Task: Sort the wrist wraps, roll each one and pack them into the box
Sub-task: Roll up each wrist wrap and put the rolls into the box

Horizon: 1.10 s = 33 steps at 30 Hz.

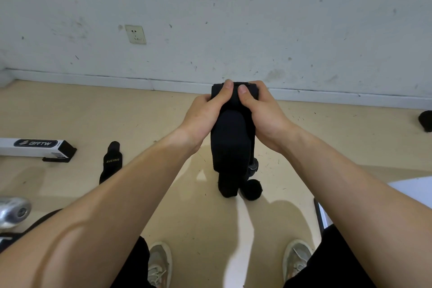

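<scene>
I hold the black wrap up over the floor. My left hand and right hand grip its top end, fingers curled round it, thumbs pressing. It looks soft, light and floppy, so I'd keep the top end squeezed tight.

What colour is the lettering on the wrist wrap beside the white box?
Yellow, on the black fabric wrist wrap; head view.

Scuffed white wall at 12 o'clock, pale socket set in it toward 11, white baseboard meeting beige floor below. Left shoe at 7 o'clock and right shoe at 5, both grey. Shiny metal piece at 8; white surface at 4.
</scene>
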### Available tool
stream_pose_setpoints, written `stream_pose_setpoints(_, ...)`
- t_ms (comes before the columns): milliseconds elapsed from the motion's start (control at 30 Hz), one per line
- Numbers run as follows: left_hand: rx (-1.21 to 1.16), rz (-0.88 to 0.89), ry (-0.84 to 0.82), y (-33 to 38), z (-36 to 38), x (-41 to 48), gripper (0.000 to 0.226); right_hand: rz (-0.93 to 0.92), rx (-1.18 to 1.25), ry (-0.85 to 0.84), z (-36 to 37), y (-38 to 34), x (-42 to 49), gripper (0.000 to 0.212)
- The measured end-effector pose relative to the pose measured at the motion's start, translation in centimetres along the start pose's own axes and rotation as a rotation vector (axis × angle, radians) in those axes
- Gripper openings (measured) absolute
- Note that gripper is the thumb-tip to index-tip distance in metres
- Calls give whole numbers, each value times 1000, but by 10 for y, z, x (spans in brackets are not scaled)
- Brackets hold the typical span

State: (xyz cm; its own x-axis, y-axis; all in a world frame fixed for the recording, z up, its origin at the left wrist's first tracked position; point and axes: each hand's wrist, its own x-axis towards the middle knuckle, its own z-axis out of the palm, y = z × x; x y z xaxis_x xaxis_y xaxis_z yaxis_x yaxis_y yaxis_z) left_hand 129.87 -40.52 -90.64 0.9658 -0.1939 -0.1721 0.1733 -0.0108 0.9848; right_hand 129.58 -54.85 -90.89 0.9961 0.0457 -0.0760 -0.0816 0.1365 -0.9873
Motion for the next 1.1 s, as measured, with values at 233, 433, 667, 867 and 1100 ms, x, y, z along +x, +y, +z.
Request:
stream_pose_setpoints(233,-18,8,34,-1,-2,2,54,54,75,-63,-3,-3,-3,15)
stream_pose_setpoints(433,12,29,98,-3,-1,6,38,174,-11,-42,-3,-5,-4,47)
stream_pose_setpoints(667,-59,0,34,2,-3,2,58,88,73,-33,-3,-5,-2,34)
stream_pose_setpoints(867,-47,-25,-64,3,-3,2,49,59,76,-62,-3,-6,-4,19)
stream_pose_setpoints(1100,-70,23,51,1,-2,4,44,128,83,-47,-4,-10,-6,35)
